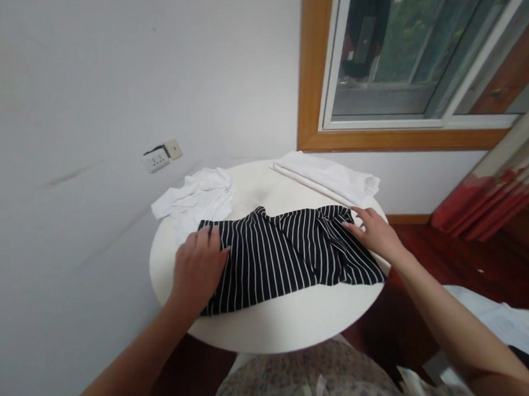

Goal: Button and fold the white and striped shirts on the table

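Note:
A black garment with white stripes [268, 257] lies spread across the round white table [281, 331], with folds and creases in its right half. My left hand [199, 267] rests on the garment's left end, palm down, its thumb apart from the fingers. At the opposite end, my right hand [374, 230] has its thumb and fingertips on the cloth's upper right edge, taking hold of it. The lower right corner of the garment reaches the table's rim.
A crumpled white cloth [197, 196] lies at the table's back left, and a folded white cloth [330, 176] at the back right. A wall with a socket [157, 160] stands to the left. Behind is a wood-framed window [399, 136]; a red-and-cream curtain [484, 202] hangs at right.

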Demonstrator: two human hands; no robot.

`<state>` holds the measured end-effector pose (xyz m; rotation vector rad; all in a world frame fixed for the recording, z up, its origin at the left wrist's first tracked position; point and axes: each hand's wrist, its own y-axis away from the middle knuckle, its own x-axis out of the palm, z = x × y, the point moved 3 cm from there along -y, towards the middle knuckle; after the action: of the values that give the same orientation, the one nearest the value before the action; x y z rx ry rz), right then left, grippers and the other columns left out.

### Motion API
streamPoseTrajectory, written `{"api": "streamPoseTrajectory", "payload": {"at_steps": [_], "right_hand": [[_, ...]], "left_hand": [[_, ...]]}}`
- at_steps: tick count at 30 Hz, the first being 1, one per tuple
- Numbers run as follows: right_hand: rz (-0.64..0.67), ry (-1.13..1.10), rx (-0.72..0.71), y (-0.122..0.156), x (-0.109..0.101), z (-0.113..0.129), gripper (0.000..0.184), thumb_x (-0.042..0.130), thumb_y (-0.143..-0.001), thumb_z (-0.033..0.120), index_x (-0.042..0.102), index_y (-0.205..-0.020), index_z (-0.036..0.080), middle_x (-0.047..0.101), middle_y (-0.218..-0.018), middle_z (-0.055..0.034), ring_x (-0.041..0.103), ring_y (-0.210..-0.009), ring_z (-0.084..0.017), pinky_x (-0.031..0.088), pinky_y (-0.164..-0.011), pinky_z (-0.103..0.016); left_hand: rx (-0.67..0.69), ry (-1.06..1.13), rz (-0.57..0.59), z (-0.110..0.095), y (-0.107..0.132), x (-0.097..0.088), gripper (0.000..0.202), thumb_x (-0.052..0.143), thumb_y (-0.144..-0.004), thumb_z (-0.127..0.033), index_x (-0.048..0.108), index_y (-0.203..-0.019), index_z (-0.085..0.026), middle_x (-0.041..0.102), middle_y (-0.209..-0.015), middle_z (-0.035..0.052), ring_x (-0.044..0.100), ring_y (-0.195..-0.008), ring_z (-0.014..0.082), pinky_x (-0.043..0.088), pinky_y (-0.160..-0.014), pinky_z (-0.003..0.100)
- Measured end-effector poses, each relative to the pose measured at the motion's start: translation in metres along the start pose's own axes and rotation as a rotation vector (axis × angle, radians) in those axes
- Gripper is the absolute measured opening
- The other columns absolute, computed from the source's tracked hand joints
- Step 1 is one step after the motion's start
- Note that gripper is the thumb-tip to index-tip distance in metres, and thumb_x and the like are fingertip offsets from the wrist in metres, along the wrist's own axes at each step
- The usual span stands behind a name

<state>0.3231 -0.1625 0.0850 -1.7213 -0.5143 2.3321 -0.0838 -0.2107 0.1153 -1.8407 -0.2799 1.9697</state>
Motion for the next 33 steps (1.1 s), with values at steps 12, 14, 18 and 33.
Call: {"api": "streamPoseTrajectory", "payload": {"at_steps": [12, 14, 18, 33], "right_hand": [[-0.107, 0.529, -0.145, -0.025, 0.031, 0.021, 0.023, 0.04, -0.097, 0.029, 0.057, -0.093, 0.015, 0.058, -0.093, -0.0121, 0.048, -0.09, -0.026, 0.03, -0.075, -0.036], [-0.128, 0.561, -0.101, -0.035, 0.03, 0.001, 0.023, 0.037, -0.097, 0.027, 0.056, -0.095, 0.014, 0.058, -0.093, -0.0123, 0.048, -0.088, -0.026, 0.03, -0.074, -0.036], [-0.075, 0.553, -0.121, -0.053, 0.025, -0.021, 0.02, 0.039, -0.096, 0.026, 0.056, -0.096, 0.015, 0.059, -0.097, -0.0127, 0.049, -0.09, -0.027, 0.033, -0.075, -0.036], [0.229, 0.164, 0.146, 0.107, -0.019, 0.023, 0.038, 0.038, -0.093, 0.05, 0.056, -0.073, 0.024, 0.069, -0.076, -0.006, 0.066, -0.066, -0.022, 0.035, -0.051, -0.028]], "left_hand": [[0.759, 0.505, 0.244, -0.088, 0.002, 0.044, 0.057, 0.039, -0.094, -0.049, 0.028, -0.148, -0.03, 0.021, -0.157, 0.006, 0.017, -0.144, 0.0274, 0.015, -0.117, 0.052], [0.778, 0.516, 0.258, -0.086, 0.002, 0.042, 0.056, 0.039, -0.095, -0.047, 0.028, -0.147, -0.031, 0.02, -0.157, 0.0047, 0.017, -0.145, 0.027, 0.013, -0.117, 0.052], [0.833, 0.515, 0.287, -0.087, 0.002, 0.035, 0.056, 0.039, -0.094, -0.048, 0.029, -0.147, -0.032, 0.025, -0.156, 0.004, 0.019, -0.144, 0.0259, 0.013, -0.117, 0.052], [0.97, 0.432, 0.212, -0.104, 0.012, 0.043, 0.037, 0.039, -0.097, -0.024, 0.052, -0.132, -0.023, 0.049, -0.143, 0.0036, 0.036, -0.137, 0.0205, 0.023, -0.116, 0.042]]}}
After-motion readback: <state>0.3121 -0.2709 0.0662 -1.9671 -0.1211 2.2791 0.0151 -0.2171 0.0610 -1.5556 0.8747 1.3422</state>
